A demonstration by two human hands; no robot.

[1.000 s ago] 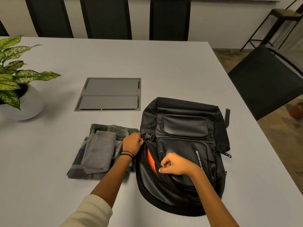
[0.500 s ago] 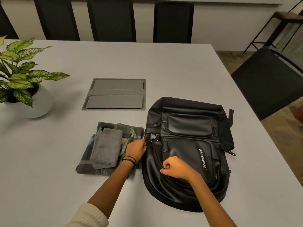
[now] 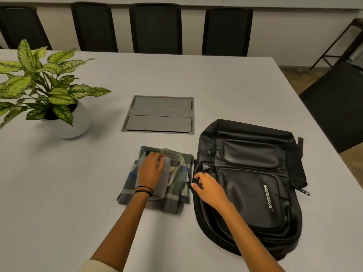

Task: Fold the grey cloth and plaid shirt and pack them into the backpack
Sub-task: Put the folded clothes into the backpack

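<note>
Since the earlier frame, the left hand (image 3: 152, 170) has moved from the backpack (image 3: 249, 185) onto the grey cloth (image 3: 164, 179) and is lying open and flat on it. This cloth is lying folded on the folded plaid shirt (image 3: 176, 185), just left of the backpack. The right hand (image 3: 209, 188) is touching the backpack's left edge with curled fingers; whether it is gripping, I cannot tell. The backpack is showing the word "MESSIX".

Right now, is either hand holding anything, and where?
Left hand lies flat on the grey cloth, no clear grasp. Right hand fingers the backpack at its left edge.
</note>
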